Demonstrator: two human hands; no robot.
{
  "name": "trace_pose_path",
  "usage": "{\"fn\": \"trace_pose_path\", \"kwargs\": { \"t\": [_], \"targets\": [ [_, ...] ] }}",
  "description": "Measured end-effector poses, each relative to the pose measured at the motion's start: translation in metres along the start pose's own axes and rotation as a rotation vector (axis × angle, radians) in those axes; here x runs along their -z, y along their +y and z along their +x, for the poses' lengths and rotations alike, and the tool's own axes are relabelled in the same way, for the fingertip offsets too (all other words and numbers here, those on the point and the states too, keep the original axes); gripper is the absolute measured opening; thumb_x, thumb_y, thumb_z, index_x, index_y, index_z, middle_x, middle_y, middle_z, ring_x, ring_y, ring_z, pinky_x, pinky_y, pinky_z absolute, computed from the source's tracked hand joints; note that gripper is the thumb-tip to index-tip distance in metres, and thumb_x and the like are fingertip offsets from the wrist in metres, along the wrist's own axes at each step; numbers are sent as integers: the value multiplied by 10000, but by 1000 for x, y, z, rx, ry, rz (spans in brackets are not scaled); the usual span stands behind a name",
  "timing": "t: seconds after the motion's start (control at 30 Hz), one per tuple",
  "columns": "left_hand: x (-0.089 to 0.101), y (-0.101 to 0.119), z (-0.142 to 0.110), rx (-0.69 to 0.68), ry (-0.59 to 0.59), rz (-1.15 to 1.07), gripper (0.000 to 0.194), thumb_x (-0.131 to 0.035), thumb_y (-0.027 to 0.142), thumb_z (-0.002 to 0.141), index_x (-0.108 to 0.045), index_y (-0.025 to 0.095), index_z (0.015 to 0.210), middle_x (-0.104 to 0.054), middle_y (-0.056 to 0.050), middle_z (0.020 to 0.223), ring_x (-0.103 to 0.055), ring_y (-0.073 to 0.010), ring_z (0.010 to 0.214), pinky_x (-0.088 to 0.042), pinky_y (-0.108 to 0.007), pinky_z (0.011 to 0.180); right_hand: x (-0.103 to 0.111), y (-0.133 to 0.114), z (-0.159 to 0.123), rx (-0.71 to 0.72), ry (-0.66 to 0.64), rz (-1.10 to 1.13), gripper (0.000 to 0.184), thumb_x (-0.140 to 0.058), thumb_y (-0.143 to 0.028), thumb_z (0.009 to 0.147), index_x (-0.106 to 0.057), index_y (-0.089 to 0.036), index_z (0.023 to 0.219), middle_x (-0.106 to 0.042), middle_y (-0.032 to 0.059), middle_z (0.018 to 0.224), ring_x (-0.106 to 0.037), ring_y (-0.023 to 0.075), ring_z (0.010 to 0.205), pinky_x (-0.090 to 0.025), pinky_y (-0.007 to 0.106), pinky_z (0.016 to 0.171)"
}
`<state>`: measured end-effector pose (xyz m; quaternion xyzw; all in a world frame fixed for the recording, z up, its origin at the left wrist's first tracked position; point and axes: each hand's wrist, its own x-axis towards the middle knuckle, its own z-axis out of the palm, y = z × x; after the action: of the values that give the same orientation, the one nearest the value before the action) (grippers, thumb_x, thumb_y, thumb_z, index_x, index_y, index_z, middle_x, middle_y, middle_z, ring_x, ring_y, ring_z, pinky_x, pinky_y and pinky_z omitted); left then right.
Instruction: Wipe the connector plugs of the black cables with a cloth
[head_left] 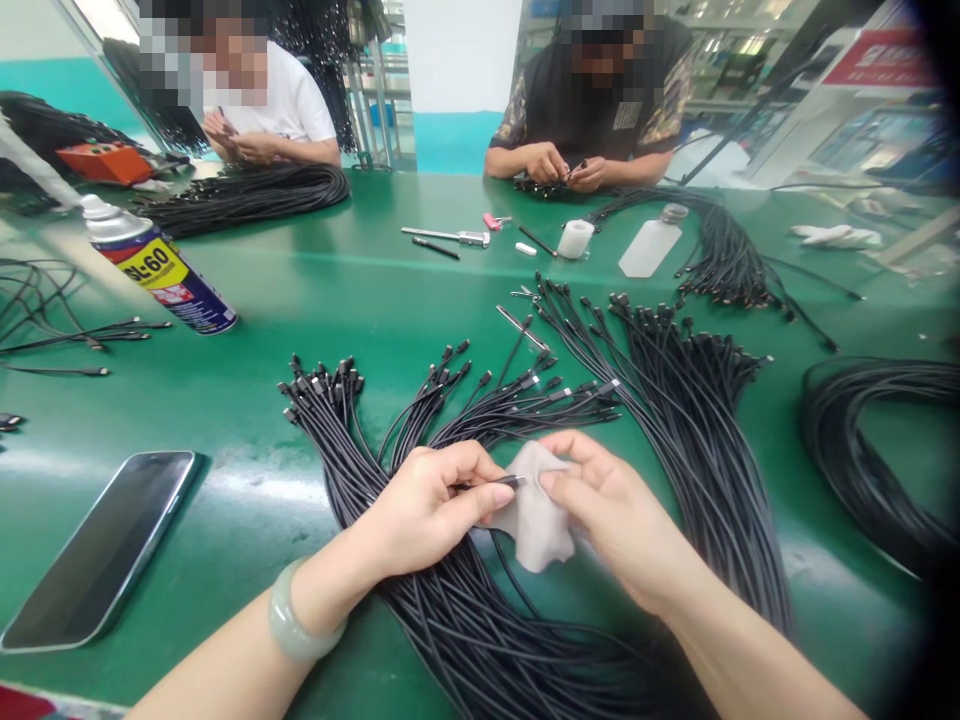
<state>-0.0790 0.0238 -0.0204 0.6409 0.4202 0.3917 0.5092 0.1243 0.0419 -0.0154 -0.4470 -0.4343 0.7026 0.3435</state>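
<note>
My left hand (442, 500) pinches a black cable close to its plug (514, 481), which points to the right. Between thumb and fingers, my right hand (607, 510) grips a pale grey cloth (541, 525), held right beside the plug's tip. Whether cloth and metal touch is hard to make out. Under both hands runs a thick bundle of black cables (480, 620), its connector ends fanned out toward the far side. A second cable bundle (697, 430) lies to the right of my right hand.
A phone (101, 550) lies at left, with a spray can (161, 265) beyond it. Calipers (446, 236), tweezers (523, 328), a white tape roll (575, 240) and a plastic bottle (654, 243) are farther back. Coiled cable (885, 450) sits at right. Two people work opposite.
</note>
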Motion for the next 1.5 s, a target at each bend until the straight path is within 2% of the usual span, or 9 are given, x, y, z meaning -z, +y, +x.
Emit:
{"fn": "trace_pose_path", "kwargs": {
  "t": [0.07, 0.1, 0.17, 0.23, 0.33, 0.47, 0.77, 1.23, 1.5],
  "targets": [
    [1, 2, 0, 44, -1, -65, 148, -628, 245, 904, -638, 117, 830, -604, 25, 600, -509, -63, 495, -416, -161, 477, 1, 0, 0, 1, 55, -38, 235, -654, -293, 866, -600, -236, 1088, -593, -48, 633, -470, 104, 508, -371, 191, 473],
    [2, 2, 0, 58, -2, -87, 155, -632, 254, 903, -634, 117, 830, -597, 27, 596, -503, -62, 490, -413, -160, 472, 2, 0, 0, 2, 72, -70, 210, -632, -293, 873, -623, -231, 1073, -580, -46, 626, -451, 101, 497, -354, 189, 459],
    [3, 3, -1, 70, -3, -106, 170, -637, 267, 900, -630, 116, 824, -592, 26, 593, -498, -62, 488, -411, -163, 469, 2, 1, -1, 14, 77, -119, 155, -619, -327, 875, -673, -197, 942, -571, -27, 633, -439, 96, 497, -347, 192, 453],
    [2, 2, -1, 63, -1, -91, 175, -633, 270, 901, -633, 111, 827, -589, 22, 597, -498, -66, 494, -409, -167, 471, 1, 2, -1, 43, 54, -130, 194, -654, -369, 860, -690, -178, 863, -593, -6, 666, -464, 102, 524, -368, 202, 471],
    [0, 0, -1, 2, 30, 8, 165, -635, 257, 895, -652, 105, 833, -593, 7, 625, -503, -76, 531, -407, -176, 491, -3, 3, -1, 104, 31, -127, 221, -750, -393, 803, -696, -182, 843, -621, 9, 706, -509, 121, 570, -399, 215, 495],
    [-3, -4, -1, -99, 85, 168, 123, -647, 222, 879, -679, 113, 833, -604, 2, 657, -465, -72, 537, -377, -173, 484, -5, 5, -1, 145, 37, -135, 233, -792, -389, 778, -692, -179, 793, -613, 5, 652, -523, 127, 563, -424, 224, 509],
    [-3, -4, -1, -183, 125, 261, 73, -655, 180, 868, -705, 129, 850, -653, 3, 665, -485, -66, 525, -390, -164, 497, -3, 7, -1, 173, 69, -167, 250, -803, -410, 769, -711, -177, 762, -676, 35, 680, -573, 148, 580, -491, 255, 539],
    [-7, -5, -3, -238, 159, 323, 124, -638, 204, 877, -730, 125, 849, -650, -4, 622, -456, -62, 481, -370, -164, 462, -2, 5, -1, 116, 37, -152, 286, -815, -424, 757, -720, -154, 750, -679, 30, 609, -577, 137, 515, -472, 246, 514],
    [-8, -9, 0, -392, 180, 440, 115, -636, 183, 887, -703, 113, 824, -623, 0, 578, -486, -73, 478, -381, -189, 495, 0, 6, 0, 83, 16, -104, 293, -822, -411, 755, -674, -162, 710, -660, 17, 603, -550, 126, 516, -443, 237, 508]
  ]
}}
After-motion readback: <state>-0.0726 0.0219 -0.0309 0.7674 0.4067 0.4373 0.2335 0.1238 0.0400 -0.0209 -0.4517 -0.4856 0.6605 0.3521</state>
